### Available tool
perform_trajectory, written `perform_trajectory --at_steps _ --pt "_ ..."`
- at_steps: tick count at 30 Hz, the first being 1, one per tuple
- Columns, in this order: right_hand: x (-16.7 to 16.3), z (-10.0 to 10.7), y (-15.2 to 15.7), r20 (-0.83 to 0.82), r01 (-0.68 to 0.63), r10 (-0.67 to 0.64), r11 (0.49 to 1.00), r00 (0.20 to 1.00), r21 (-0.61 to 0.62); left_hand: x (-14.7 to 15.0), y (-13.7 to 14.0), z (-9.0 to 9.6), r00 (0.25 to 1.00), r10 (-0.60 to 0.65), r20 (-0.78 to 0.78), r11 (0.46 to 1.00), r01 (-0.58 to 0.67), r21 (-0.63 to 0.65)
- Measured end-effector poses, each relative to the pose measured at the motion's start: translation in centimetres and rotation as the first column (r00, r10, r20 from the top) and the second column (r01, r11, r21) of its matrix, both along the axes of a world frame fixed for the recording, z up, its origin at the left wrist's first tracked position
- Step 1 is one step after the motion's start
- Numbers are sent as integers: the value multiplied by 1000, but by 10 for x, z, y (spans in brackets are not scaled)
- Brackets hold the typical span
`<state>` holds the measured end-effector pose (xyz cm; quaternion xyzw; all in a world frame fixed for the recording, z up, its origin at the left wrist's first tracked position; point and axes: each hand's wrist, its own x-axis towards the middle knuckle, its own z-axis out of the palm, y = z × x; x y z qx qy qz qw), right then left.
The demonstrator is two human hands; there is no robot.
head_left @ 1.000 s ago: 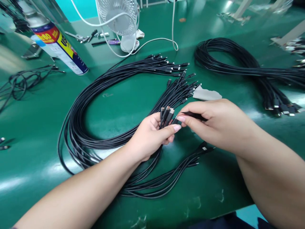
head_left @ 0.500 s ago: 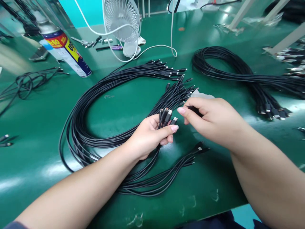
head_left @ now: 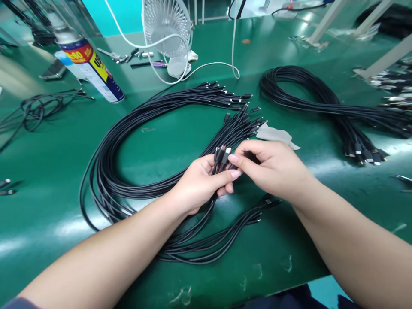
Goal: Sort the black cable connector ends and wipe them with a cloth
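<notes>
My left hand (head_left: 206, 180) is closed around several black cables, their plugs (head_left: 223, 154) poking up above the thumb and showing metal tips. Touching it from the right is my right hand (head_left: 270, 165), thumb and forefinger pinched together over the rightmost plug, whose tip they hide. Something dark (head_left: 252, 157) shows inside the right hand's curled fingers; I cannot make out what it is. Behind the hands, a large looped bundle of black cables (head_left: 109, 159) lies on the green table (head_left: 180, 141). Loose cable ends (head_left: 247, 214) lie just below the hands.
A white scrap (head_left: 278, 136) lies beyond my right hand. Another black cable bundle (head_left: 299, 86) rests at right. A spray can (head_left: 93, 64), a white fan (head_left: 167, 30) with its cord, and pens (head_left: 149, 64) stand or lie at the back. Tangled cable (head_left: 38, 109) lies left.
My right hand has moved left and slightly down, from just apart to touching the plugs in my left hand. The white scrap behind it shows more. My left hand stays almost still.
</notes>
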<state>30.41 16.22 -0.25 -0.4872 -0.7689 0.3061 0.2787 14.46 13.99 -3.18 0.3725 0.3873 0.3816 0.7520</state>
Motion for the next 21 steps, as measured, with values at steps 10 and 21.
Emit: perform_trajectory --at_steps 10,21 --pt "1 1 -1 135 33 -70 966 988 255 -1 2 2 997 61 46 996 -57 -71" --pt "10 -12 10 182 23 -72 966 981 258 -8 6 -2 995 -15 99 989 29 -146"
